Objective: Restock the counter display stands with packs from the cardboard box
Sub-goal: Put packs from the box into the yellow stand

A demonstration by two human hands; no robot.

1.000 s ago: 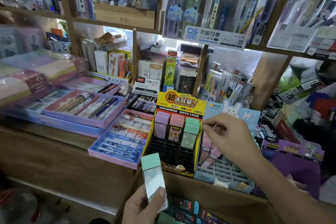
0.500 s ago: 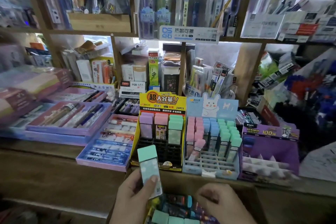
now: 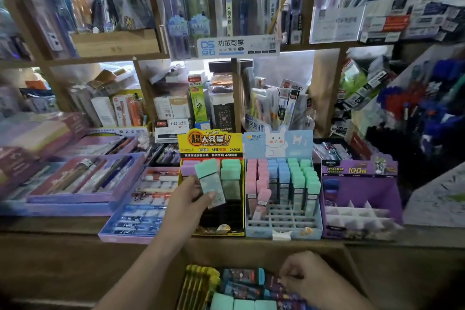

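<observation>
My left hand point(image 3: 187, 199) grips a mint-capped pack point(image 3: 210, 181) and holds it tilted over the back row of the yellow display stand point(image 3: 185, 143), between a purple pack point(image 3: 187, 167) and a green pack point(image 3: 230, 171). Down in the cardboard box point(image 3: 251, 253), my right hand point(image 3: 305, 277) has its fingers curled among dark packs point(image 3: 241, 284); what it holds is unclear. Mint caps point(image 3: 242, 304) line the box's near edge. To the right, the blue bunny stand point(image 3: 281, 230) carries pink, blue and green packs, its front slots bare.
A purple stand point(image 3: 359, 199) with white dividers sits right of the blue one. Purple pen trays point(image 3: 83, 184) and a blue tray point(image 3: 133, 221) fill the counter's left. Wooden shelves point(image 3: 113, 45) crowded with stationery rise behind. A grey slab point(image 3: 437, 199) is at the right.
My left hand has carried the mint pack from above the box up to the yellow stand. My right hand left the blue stand and dropped into the box.
</observation>
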